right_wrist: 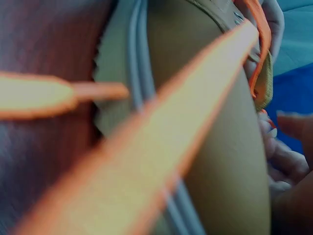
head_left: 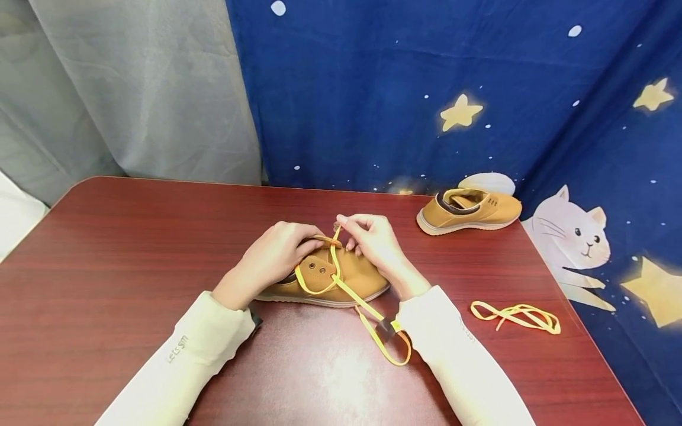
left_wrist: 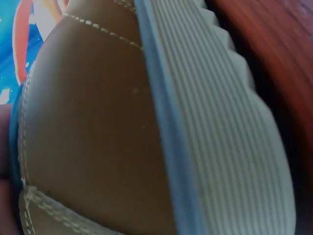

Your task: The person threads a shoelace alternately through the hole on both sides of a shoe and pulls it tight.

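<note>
A tan lace-up shoe (head_left: 362, 275) lies on the table with its toe to the right. My left hand (head_left: 277, 251) grips its far eyelet flap (head_left: 326, 240) from the heel side, thumb over the opening. A flat yellow shoelace (head_left: 354, 294) runs through the front eyelets; from the near flap it loops up to my right hand (head_left: 377, 244), which pinches it between thumb and forefinger above the shoe. Two eyelets on the near flap hold no lace. The left wrist view is filled by the shoe's side (left_wrist: 93, 107) and ribbed sole. Close across the right wrist view, the lace (right_wrist: 166, 132) looks orange and blurred.
A second tan shoe (head_left: 469, 212), with no lace, stands at the back right corner. Another yellow shoelace (head_left: 515, 316) lies bundled near the right edge of the reddish-brown table (head_left: 133, 266). The first lace's tail loops on the tabletop beside my right sleeve (head_left: 453, 349).
</note>
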A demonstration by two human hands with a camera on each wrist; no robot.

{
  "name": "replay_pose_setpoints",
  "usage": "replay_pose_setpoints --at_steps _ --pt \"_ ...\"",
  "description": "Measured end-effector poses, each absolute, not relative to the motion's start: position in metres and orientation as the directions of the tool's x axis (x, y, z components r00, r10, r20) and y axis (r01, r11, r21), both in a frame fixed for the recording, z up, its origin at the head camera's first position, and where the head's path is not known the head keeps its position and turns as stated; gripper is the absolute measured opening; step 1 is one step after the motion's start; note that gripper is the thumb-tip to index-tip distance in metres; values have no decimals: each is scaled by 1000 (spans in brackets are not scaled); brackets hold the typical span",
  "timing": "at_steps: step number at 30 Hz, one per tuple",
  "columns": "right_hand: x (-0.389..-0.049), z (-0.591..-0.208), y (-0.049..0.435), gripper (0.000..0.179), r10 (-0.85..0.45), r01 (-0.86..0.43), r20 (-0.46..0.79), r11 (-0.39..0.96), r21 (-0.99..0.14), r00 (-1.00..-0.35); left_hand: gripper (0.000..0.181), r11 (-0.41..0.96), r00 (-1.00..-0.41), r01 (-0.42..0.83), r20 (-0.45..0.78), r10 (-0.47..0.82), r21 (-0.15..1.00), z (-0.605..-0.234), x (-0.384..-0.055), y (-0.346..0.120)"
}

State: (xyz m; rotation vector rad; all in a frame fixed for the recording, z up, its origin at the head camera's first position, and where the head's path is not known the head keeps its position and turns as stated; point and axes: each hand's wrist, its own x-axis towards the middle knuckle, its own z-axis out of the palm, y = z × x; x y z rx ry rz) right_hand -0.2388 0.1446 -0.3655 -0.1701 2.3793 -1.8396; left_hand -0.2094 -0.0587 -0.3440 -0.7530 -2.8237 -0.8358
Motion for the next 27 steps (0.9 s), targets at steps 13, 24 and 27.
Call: replay_pose_setpoints --at_steps 13,24,27 --pt "-240 -359 154 26 -362 50 -143 255 -966 -921 14 706 -867 494 232 441 507 -342 -212 -59" --pt "-239 -358 154 26 -330 103 -189 261 -960 -925 12 702 -863 505 264 431 503 -343 -211 -59" --pt "-239 -360 152 24 -300 97 -171 245 -965 -939 12 702 -866 499 261 427 507 -343 -210 -58"
